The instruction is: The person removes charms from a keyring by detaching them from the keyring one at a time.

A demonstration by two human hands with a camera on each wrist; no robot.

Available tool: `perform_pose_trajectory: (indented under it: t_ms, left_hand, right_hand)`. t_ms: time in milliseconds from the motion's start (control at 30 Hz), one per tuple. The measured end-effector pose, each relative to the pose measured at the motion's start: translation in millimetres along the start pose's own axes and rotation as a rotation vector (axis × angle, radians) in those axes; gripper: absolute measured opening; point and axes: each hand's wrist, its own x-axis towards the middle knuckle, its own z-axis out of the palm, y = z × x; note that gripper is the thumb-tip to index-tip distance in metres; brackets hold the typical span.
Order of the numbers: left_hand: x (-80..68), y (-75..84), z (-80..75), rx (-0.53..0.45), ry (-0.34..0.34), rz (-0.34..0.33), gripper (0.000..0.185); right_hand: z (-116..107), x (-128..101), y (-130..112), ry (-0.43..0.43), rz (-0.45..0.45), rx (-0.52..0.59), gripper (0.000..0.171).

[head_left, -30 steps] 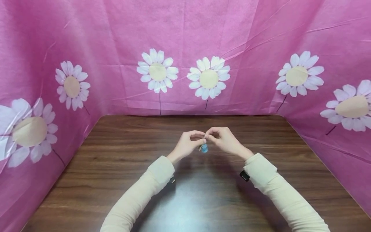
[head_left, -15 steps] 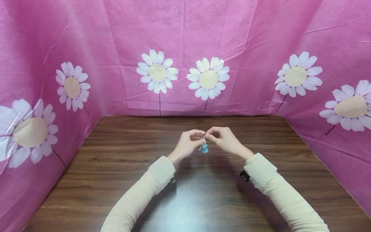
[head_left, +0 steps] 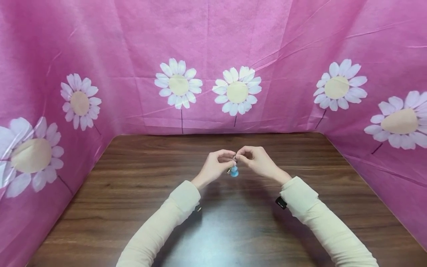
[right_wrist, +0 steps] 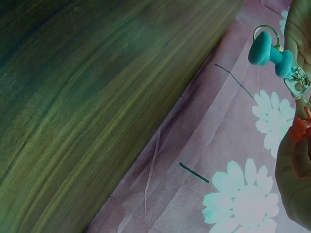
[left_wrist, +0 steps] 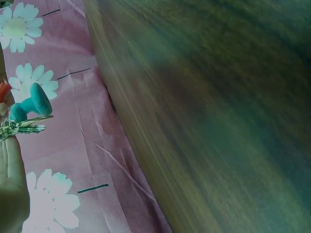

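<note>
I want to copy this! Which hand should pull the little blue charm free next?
Probably the right hand: its fingertips pinch the metal ring right above the blue charm. The left hand pinches beside it and looks better suited to steadying.

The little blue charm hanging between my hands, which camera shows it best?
The right wrist view: the blue charm is large, sharp, on its metal ring. The left wrist view shows it small at the edge; the head view, a speck.

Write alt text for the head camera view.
Two hands, the left hand and the right hand, meet above a dark wooden table, pinching a small metal ring with a blue charm hanging below. Pink cloth with white daisies walls the table.
</note>
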Motion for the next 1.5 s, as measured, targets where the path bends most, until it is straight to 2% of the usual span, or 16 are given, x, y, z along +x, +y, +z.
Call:
perform_pose_trajectory:
  t_ms: [133,533,700,867,967,1100,1300,1367,1500]
  left_hand:
    - [-6.7,14.4,-3.1,-0.010,-0.036,-0.029,0.030]
    - [-7.2,15.6,-5.8,0.017,-0.047,-0.074,0.029]
    - [-6.0,15.8,-3.7,0.030,-0.017,-0.088,0.028]
    - [3.4,-4.1,0.2,0.017,0.056,-0.056,0.021]
    - [7.1,-13.4,2.6,-0.008,0.076,-0.054,0.021]
    - [6.7,-14.7,4.4,-0.020,0.057,-0.068,0.026]
    - [3.9,-12.4,5.8,0.037,0.061,-0.099,0.029]
    - [4.0,-11.8,5.9,0.060,0.066,-0.097,0.029]
    - [5.8,-12.6,4.7,0.045,0.047,-0.086,0.030]
  right_hand:
    - [1.4,1.0,-0.4,-0.003,0.002,0.018,0.007]
    - [5.7,5.2,-1.4,-0.003,-0.065,-0.061,0.004]
    - [2.6,4.6,-1.9,0.007,-0.080,-0.083,0.005]
    - [-0.9,2.9,-2.8,0.031,-0.095,-0.062,0.009]
    - [-1.4,1.5,-2.9,0.032,-0.118,-0.063,0.009]
    - [0.3,1.0,-2.2,0.038,-0.132,-0.078,0.009]
    - [3.7,1.6,-3.0,0.043,-0.126,-0.060,0.008]
    - [4.1,1.9,-4.0,0.045,-0.120,-0.043,0.008]
    - [3.6,2.3,-6.6,0.040,-0.119,-0.041,0.009]
